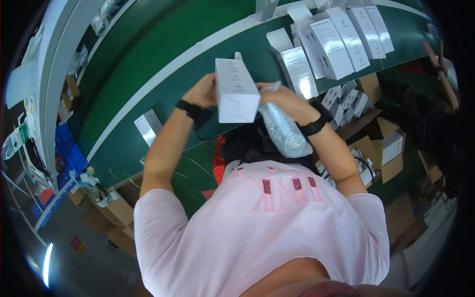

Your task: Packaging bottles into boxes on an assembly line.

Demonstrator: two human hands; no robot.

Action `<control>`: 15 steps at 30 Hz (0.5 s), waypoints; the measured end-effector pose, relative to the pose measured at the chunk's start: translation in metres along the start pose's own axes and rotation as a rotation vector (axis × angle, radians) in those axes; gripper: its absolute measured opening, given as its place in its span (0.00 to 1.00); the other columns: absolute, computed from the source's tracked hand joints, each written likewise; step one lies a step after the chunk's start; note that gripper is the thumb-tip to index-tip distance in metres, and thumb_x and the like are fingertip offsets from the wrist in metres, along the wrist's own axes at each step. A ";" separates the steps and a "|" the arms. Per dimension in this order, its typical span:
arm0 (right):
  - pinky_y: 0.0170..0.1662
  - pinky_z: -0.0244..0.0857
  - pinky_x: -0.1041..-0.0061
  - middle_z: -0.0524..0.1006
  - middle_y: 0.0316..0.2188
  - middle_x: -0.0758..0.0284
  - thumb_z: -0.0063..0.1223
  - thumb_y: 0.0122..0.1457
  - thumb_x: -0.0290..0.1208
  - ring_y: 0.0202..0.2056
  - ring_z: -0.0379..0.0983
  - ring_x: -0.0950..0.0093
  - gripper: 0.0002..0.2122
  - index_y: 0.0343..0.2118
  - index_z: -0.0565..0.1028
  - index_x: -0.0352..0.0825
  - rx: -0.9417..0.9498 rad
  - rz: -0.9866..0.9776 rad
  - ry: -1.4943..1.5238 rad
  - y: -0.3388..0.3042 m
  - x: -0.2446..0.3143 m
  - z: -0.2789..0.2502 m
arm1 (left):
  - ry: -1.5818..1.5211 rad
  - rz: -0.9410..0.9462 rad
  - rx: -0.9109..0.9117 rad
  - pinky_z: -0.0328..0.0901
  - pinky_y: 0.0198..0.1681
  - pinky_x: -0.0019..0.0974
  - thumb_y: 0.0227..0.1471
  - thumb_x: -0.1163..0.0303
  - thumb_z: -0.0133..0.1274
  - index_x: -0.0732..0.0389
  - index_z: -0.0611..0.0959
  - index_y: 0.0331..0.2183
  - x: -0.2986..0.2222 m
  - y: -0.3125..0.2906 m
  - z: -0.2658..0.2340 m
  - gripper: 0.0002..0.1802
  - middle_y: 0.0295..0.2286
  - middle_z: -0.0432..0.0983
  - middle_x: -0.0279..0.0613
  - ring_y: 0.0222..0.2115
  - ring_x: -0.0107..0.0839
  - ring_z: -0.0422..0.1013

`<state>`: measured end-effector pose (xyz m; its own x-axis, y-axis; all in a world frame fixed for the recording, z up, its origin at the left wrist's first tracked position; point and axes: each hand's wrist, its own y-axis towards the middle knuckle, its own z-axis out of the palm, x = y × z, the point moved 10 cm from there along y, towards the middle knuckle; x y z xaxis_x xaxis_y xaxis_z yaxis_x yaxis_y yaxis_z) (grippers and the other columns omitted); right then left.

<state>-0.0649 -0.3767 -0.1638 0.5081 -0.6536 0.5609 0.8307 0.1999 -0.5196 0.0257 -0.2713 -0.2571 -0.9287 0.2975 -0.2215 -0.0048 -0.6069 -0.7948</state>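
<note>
A tall white carton (235, 91) with small printing is held up over the green bench in front of me. My left hand (203, 90) grips its left side, the fingers partly hidden behind it. My right hand (284, 100) is at the carton's right side, its fingertips partly hidden. From that hand hangs a long item in clear bubble wrap (287, 134), pinched by the upper end of the wrap. What is inside the wrap cannot be made out. A narrow flap (238, 56) sticks up at the carton's far end.
Several white cartons (329, 49), some with raised flaps, stand at the back right. A small white box (148, 126) lies left on the bench (183, 59). Below right, a brown box (391, 148) holds white boxes. Another person's arm (445, 81) shows at far right.
</note>
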 end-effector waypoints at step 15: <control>0.56 0.63 0.63 0.72 0.39 0.58 0.50 0.53 0.27 0.44 0.70 0.64 0.14 0.42 0.70 0.28 -0.288 -0.357 0.633 -0.095 0.062 -0.085 | -0.601 0.161 0.227 0.70 0.43 0.41 0.56 0.56 0.43 0.72 0.67 0.51 0.012 -0.098 0.052 0.30 0.36 0.74 0.48 0.34 0.39 0.73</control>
<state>-0.1316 -0.4977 -0.1344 -0.0770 -0.9520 0.2964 0.7839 -0.2415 -0.5721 -0.0041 -0.2465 -0.1531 -0.9693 -0.2329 0.0786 0.1341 -0.7690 -0.6250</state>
